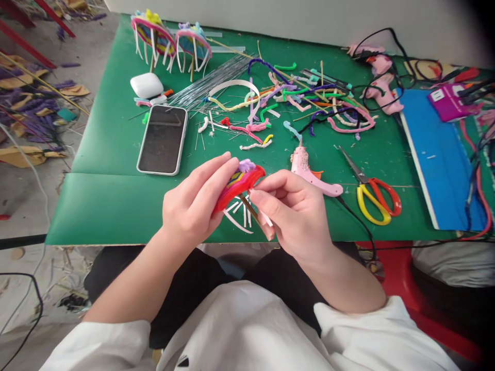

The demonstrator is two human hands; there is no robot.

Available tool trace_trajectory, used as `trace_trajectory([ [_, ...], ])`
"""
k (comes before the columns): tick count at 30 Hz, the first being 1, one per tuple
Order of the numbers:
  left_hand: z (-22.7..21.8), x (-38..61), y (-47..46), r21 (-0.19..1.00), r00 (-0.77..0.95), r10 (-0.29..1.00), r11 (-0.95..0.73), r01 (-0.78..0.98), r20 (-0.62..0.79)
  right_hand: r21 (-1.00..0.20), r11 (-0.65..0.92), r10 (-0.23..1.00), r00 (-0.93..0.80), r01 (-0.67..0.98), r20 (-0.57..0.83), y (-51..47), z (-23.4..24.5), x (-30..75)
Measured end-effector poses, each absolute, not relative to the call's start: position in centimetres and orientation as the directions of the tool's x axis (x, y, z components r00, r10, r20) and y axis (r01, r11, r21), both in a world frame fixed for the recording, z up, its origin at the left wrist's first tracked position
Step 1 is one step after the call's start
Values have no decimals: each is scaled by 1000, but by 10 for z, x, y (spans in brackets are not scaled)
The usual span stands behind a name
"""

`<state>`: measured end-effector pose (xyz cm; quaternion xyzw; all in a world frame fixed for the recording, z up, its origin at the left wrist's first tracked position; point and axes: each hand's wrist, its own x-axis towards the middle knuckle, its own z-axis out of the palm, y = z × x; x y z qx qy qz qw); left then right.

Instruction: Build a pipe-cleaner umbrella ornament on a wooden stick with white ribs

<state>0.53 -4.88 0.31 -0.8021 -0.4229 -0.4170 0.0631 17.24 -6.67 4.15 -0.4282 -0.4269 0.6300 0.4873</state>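
Note:
My left hand (193, 201) is closed around a small craft umbrella (240, 186) with a red fuzzy rim, coloured rings and a lilac tuft on top. It is tilted, and its brown stick (250, 207) slants down toward my right hand (299, 214). With thumb and forefinger, the right hand pinches a thin white strip at the umbrella's rim. The strip's upper end is partly hidden by the fingers. Several loose white strips (244, 208) lie on the table behind the stick. Just beyond my right hand rests a pink glue gun (315, 180).
Scissors (365, 180) with red and yellow handles lie right of the glue gun. A phone (162, 139) and white case (147, 85) are at left. Two finished-looking umbrellas (154, 33) stand behind them. Pipe cleaners (294, 95) and wires (211, 82) spread across the back; a blue board (436, 165) is right.

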Motion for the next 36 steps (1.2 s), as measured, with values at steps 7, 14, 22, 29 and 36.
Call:
trace_trajectory([
  [7, 4, 7, -49, 271, 285, 625, -643, 717, 727, -956, -150, 982, -152, -251, -115, -67, 42, 172],
  [14, 3, 6, -49, 279, 286, 619, -655, 702, 732, -948, -140, 983, -156, -285, -98, -67, 41, 172],
  [22, 4, 7, -49, 302, 283, 619, -668, 681, 732, -942, -133, 984, -158, -307, -87, -67, 41, 172],
  [29, 6, 7, -49, 307, 287, 628, -665, 681, 723, -937, -134, 984, -158, -323, -86, -67, 39, 171],
  [36, 3, 5, -48, 323, 278, 636, -661, 677, 720, -941, -153, 980, -167, -301, -106, -66, 41, 173],
])
